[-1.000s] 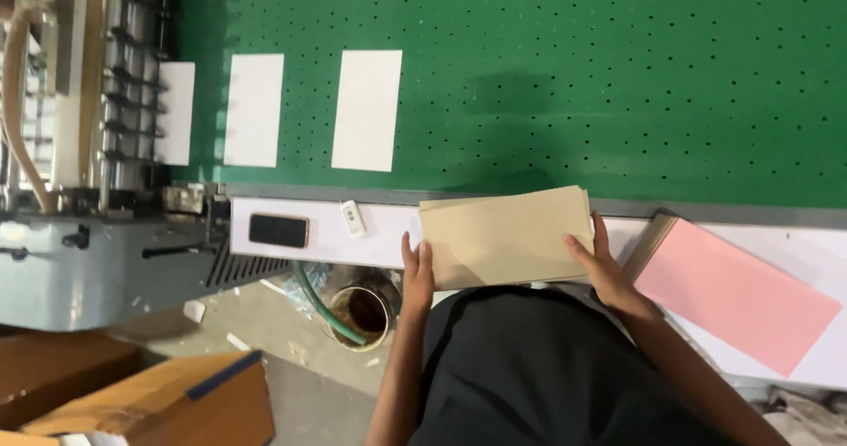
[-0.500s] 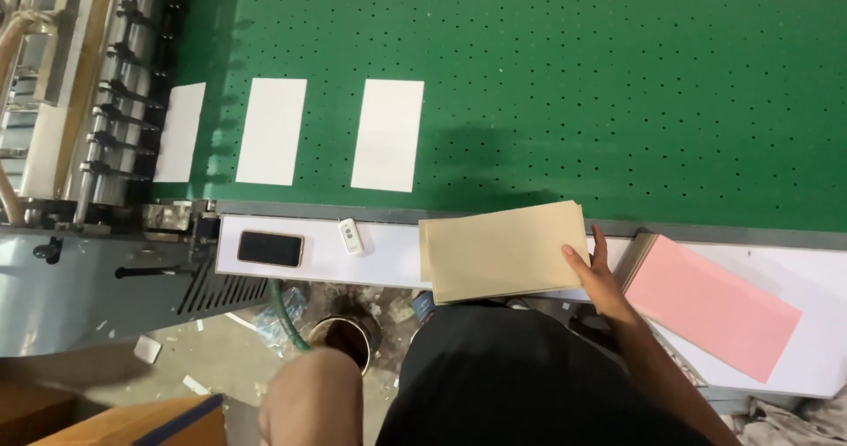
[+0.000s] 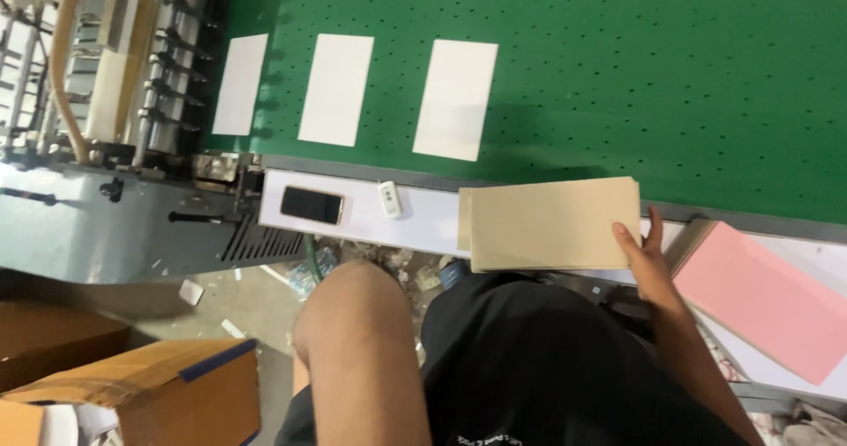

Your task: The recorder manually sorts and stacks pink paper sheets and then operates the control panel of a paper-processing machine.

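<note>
- Standing at the far left: a grey metal machine with black rollers [image 3: 172,67], just beside the green perforated belt [image 3: 618,67].
- Sitting low at the left on the floor: a brown cardboard box with a blue tape strip [image 3: 150,393].
- Lying flat on the belt, in a row and apart from each other: three white rectangular paper sheets [image 3: 335,89].
- Resting on the white narrow shelf [image 3: 423,225] below the belt: a black flat phone [image 3: 311,205], and near it a small white remote-like device [image 3: 389,198].
- Rising in the lower middle: the left forearm [image 3: 362,358], bent upward; the left hand itself not showing, so cannot tell whether open or closed.
- Lying across the shelf edge, in the middle: a tan stack of paper envelopes [image 3: 551,224], level and squared.
- Gripping the right end of this stack: the right hand [image 3: 647,256], fingers closed on its edge, thumb pressing on top.
- Lying at the far right, tilted, just beside the right hand but not touching the tan stack: a pink stack of rectangular sheets [image 3: 768,300].
</note>
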